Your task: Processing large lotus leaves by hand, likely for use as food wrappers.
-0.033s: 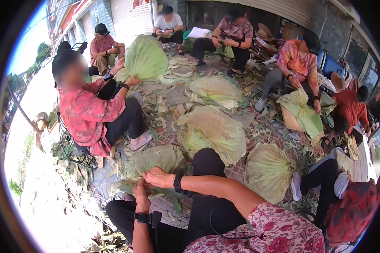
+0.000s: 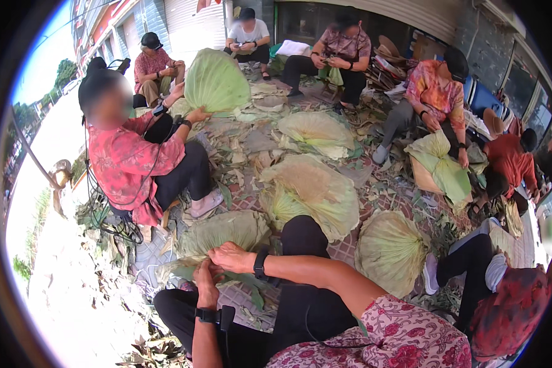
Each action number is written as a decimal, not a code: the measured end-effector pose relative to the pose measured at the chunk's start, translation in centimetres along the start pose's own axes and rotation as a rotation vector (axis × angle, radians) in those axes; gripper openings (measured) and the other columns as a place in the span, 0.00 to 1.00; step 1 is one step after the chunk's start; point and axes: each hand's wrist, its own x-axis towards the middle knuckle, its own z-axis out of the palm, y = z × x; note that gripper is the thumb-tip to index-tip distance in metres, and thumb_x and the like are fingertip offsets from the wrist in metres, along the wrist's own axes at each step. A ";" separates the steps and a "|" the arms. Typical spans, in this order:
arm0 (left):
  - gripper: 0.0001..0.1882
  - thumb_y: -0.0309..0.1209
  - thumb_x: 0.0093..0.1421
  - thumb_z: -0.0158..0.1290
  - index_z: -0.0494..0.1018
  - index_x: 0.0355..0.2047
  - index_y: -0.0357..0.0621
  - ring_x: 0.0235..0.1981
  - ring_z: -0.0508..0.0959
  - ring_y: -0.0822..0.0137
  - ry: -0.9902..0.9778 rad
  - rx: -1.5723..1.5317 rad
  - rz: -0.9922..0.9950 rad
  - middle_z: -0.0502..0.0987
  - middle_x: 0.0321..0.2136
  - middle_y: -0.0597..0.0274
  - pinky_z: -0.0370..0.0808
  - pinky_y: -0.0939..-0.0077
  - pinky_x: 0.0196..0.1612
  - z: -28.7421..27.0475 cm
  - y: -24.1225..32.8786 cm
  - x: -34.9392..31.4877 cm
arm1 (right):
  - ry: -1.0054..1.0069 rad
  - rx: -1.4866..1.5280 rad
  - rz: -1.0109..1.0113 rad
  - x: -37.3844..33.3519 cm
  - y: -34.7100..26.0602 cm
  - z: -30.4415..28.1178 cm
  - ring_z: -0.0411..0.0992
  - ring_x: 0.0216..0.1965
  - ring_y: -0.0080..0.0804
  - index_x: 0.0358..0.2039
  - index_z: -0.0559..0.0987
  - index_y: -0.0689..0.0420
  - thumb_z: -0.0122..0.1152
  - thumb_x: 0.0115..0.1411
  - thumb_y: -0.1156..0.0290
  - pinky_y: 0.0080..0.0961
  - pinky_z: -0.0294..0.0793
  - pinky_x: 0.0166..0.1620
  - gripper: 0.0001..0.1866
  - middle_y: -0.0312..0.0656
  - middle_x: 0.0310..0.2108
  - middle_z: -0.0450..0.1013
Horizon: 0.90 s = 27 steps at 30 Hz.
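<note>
My right hand (image 2: 230, 257) and my left hand (image 2: 207, 279) meet low and left of centre, above my lap. Both have their fingers pinched together on the edge of a pale green leaf (image 2: 179, 268), which looks like a dried lotus leaf. The exact grip of the fingertips is partly hidden. A darker green leaf piece (image 2: 248, 281) hangs below my right wrist. Just beyond my hands lies a folded, ribbed lotus-like leaf (image 2: 224, 234); whether it joins the one I hold I cannot tell.
Several large leaves lie on the tiled ground, including a browned one (image 2: 313, 190) ahead and a fan-shaped one (image 2: 391, 251) at right. Leaf scraps are strewn around. Several co-workers sit in a ring; one at left holds up a big green leaf (image 2: 216, 83). Black cables (image 2: 107, 230) trail behind that person.
The surroundings shift slightly to the right in the picture. My hands keep nearly the same place and pinch.
</note>
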 end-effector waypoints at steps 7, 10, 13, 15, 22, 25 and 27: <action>0.14 0.33 0.58 0.48 0.69 0.20 0.36 0.11 0.69 0.72 -0.046 0.189 0.282 0.71 0.13 0.61 0.63 0.78 0.14 0.1 -0.1 0.2 | 0.037 -0.039 -0.003 -0.1 -0.1 0.1 0.74 0.28 0.47 0.29 0.70 0.65 0.55 0.49 0.73 0.38 0.71 0.30 0.09 0.52 0.22 0.72; 0.14 0.33 0.59 0.48 0.70 0.21 0.36 0.12 0.69 0.72 -0.051 0.164 0.258 0.72 0.14 0.61 0.64 0.78 0.14 0.5 0.2 -0.1 | 0.001 0.020 0.032 -0.2 0.4 0.5 0.73 0.31 0.49 0.32 0.67 0.63 0.56 0.49 0.75 0.38 0.69 0.32 0.11 0.51 0.25 0.72; 0.13 0.33 0.59 0.48 0.70 0.21 0.37 0.13 0.69 0.73 -0.128 0.143 0.297 0.72 0.14 0.62 0.66 0.79 0.16 0.9 0.6 -0.6 | 0.018 0.055 0.075 -0.3 1.2 0.7 0.73 0.30 0.51 0.33 0.66 0.63 0.56 0.48 0.74 0.41 0.68 0.31 0.12 0.51 0.24 0.72; 0.13 0.32 0.59 0.48 0.70 0.21 0.37 0.13 0.69 0.73 -0.165 0.135 0.314 0.72 0.15 0.62 0.66 0.79 0.16 1.0 0.8 -1.1 | 0.002 0.062 0.093 0.0 1.5 0.6 0.72 0.30 0.53 0.32 0.66 0.64 0.56 0.48 0.74 0.42 0.68 0.31 0.12 0.51 0.24 0.72; 0.12 0.32 0.56 0.47 0.70 0.19 0.40 0.13 0.71 0.69 -0.337 0.050 0.177 0.72 0.14 0.61 0.69 0.77 0.18 0.8 2.4 -2.8 | 0.053 0.101 0.145 0.2 0.9 0.1 0.72 0.30 0.55 0.32 0.67 0.61 0.55 0.48 0.75 0.47 0.67 0.30 0.10 0.51 0.23 0.72; 0.12 0.33 0.57 0.46 0.70 0.20 0.40 0.15 0.72 0.69 -0.316 -0.021 0.196 0.73 0.15 0.60 0.69 0.78 0.20 0.2 2.5 -2.8 | 0.045 0.090 0.119 0.2 0.5 0.0 0.73 0.30 0.54 0.33 0.66 0.61 0.56 0.48 0.76 0.45 0.68 0.30 0.11 0.51 0.25 0.72; 0.12 0.33 0.57 0.46 0.70 0.20 0.40 0.15 0.72 0.69 -0.342 -0.033 0.178 0.72 0.16 0.60 0.70 0.78 0.21 -0.1 2.9 -3.2 | 0.011 0.069 0.119 0.3 0.1 -0.3 0.73 0.30 0.54 0.33 0.65 0.62 0.55 0.49 0.76 0.45 0.69 0.30 0.12 0.52 0.26 0.73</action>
